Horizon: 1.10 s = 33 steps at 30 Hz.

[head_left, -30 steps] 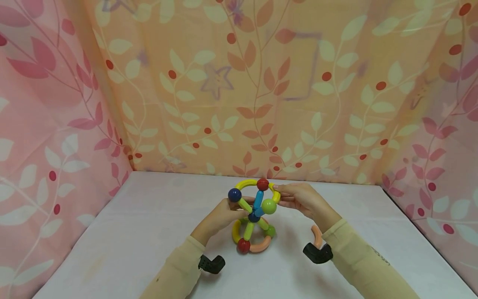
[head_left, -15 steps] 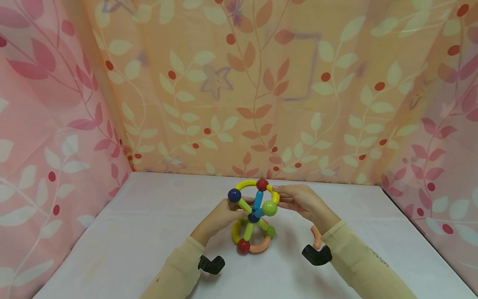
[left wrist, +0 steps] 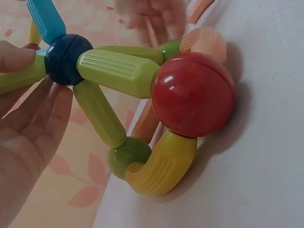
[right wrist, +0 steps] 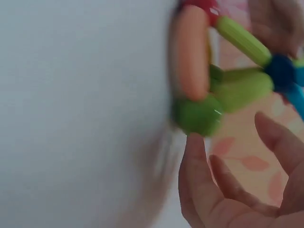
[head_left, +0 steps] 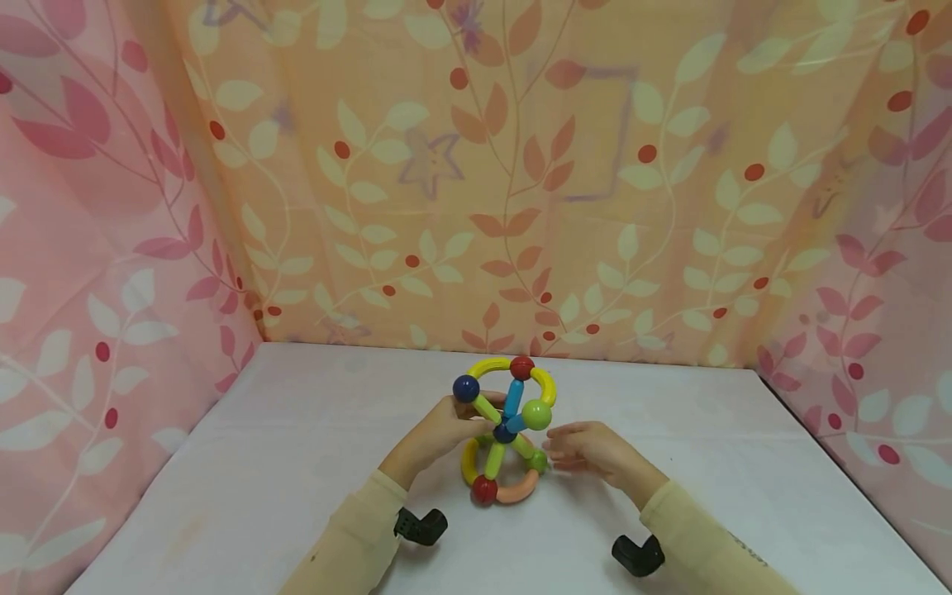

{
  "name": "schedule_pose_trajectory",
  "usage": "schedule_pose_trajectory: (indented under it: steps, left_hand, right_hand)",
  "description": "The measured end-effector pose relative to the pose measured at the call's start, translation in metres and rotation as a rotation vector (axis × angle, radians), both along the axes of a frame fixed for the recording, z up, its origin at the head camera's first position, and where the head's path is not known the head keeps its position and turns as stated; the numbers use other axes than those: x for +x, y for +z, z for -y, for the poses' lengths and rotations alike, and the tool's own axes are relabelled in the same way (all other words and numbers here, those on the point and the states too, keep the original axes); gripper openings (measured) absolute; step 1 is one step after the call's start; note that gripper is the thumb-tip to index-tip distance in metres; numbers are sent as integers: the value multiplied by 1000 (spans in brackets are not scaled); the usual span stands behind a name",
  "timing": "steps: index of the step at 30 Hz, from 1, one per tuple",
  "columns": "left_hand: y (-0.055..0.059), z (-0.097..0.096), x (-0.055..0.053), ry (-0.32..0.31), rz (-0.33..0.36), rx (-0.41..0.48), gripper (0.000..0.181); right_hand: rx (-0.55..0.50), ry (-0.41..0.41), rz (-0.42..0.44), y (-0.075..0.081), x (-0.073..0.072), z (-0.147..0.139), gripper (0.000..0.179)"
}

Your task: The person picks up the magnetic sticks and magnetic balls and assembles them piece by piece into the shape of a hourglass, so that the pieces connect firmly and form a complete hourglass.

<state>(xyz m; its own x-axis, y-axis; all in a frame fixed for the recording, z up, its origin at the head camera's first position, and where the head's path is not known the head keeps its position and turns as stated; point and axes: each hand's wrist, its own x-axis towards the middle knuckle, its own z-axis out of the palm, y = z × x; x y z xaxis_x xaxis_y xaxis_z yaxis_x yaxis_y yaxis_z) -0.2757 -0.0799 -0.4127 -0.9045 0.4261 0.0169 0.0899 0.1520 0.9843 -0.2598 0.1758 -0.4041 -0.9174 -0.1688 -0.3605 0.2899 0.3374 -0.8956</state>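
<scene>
A toy built of coloured balls and sticks [head_left: 494, 461] stands upright on the table, with one ring at its base and an open ring of yellow curved sticks [head_left: 546, 387] on top. My left hand [head_left: 442, 431] holds it at the waist, thumb on a light green stick beside the dark blue middle ball [left wrist: 70, 59]. My right hand [head_left: 598, 456] is just right of the base, fingers spread and relaxed. In the right wrist view one fingertip is right at the lower green ball [right wrist: 197, 115]. A red ball [left wrist: 194, 94] rests low at the front.
White cloth covers the table [head_left: 297, 446]. Printed curtains [head_left: 513, 165] enclose the back and both sides. A loose orange piece [left wrist: 199, 9] lies beyond the base in the left wrist view. Black camera mounts [head_left: 637, 555] stick out from both wrists.
My right hand has let go of the upper yellow curved stick and moved down to the lower green ball. The loose orange curved stick is now hidden in the head view. My left hand stays put.
</scene>
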Motion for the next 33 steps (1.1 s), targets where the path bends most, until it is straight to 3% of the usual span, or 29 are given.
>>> schedule_pose_trajectory:
  steps: [5,12,24,29,33]
  left_hand:
    - [-1,0,0,-7,-16,1,42]
    - [-2,1,-1,-20,-23,1,51]
    - [0,3,-2,-56,21,36,58]
    - [2,4,-4,-101,54,109,73]
    - [9,11,-3,-111,54,116,80]
  right_hand:
    - [86,43,-18,-18,7,13,50]
    - [265,-7,-65,-22,4,24,43]
    - [248,20,-89,-21,-2,18,31]
    - [245,43,-96,-21,-7,14,31]
    - [238,54,-89,-22,-10,11,31]
